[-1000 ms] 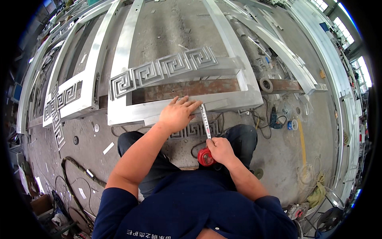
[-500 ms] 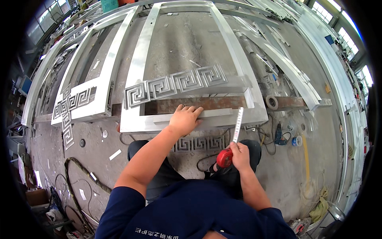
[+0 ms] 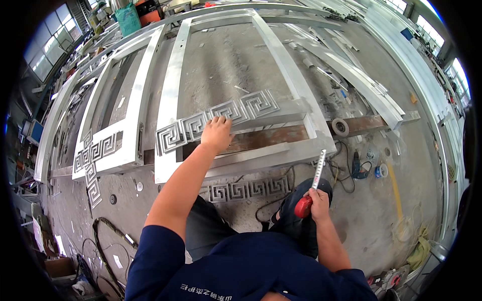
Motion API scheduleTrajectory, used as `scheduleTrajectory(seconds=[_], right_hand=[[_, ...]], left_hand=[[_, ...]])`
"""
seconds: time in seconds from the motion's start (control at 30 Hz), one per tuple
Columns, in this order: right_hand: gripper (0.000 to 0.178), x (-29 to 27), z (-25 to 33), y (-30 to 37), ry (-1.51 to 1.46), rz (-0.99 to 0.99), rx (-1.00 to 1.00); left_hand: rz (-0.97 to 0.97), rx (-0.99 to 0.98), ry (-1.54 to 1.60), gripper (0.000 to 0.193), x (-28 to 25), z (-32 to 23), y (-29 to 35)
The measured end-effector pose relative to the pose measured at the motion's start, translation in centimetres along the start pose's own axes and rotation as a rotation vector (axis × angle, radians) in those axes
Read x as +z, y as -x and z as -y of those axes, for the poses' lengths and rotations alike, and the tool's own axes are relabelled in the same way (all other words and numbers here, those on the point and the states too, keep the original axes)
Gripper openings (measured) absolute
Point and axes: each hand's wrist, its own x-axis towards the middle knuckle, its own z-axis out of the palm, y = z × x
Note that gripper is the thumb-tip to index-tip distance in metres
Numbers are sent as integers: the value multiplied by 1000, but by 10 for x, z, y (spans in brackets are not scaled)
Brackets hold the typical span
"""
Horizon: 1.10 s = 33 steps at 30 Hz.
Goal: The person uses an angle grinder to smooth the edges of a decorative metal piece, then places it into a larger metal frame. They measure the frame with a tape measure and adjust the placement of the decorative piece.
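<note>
My left hand (image 3: pixel 217 135) reaches forward, its fingers resting over the near edge of a silver meander-pattern panel (image 3: pixel 192 127). That panel lies slantwise across the lower part of a large pale metal frame (image 3: pixel 228 173). A loose flat metal bar (image 3: pixel 251 154) lies along the frame's near rail. Closed in my right hand (image 3: pixel 320 202) is a red tape measure (image 3: pixel 303 206), held above my right knee. A length of its white blade (image 3: pixel 319 169) sticks out forward, its tip near the frame's near right corner.
Another meander panel (image 3: pixel 249 189) is low down between my knees and the frame. A second frame with a cross-shaped meander piece (image 3: pixel 94 159) stands at left. A rusty beam (image 3: pixel 359 125) passes beneath the frames. A drill (image 3: pixel 357 168), cables and a roll (image 3: pixel 381 171) lie at right.
My left hand has moved from the loose bar on the near rail forward to the meander panel. My right hand has shifted right with the tape measure. The view has tilted slightly.
</note>
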Motion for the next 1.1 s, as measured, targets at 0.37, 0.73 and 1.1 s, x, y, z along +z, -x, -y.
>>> scheduleTrajectory(seconds=[0.37, 0.73, 1.1], right_hand=[[35, 1, 5, 8, 75, 60, -94], [32, 8, 33, 22, -100, 168, -3], [26, 46, 131, 73, 116, 567, -104]], left_hand=[[-169, 42, -206, 20, -42, 54, -24], [-434, 144, -296, 10, -211, -10, 146], [94, -17, 221, 16, -104, -84, 318]])
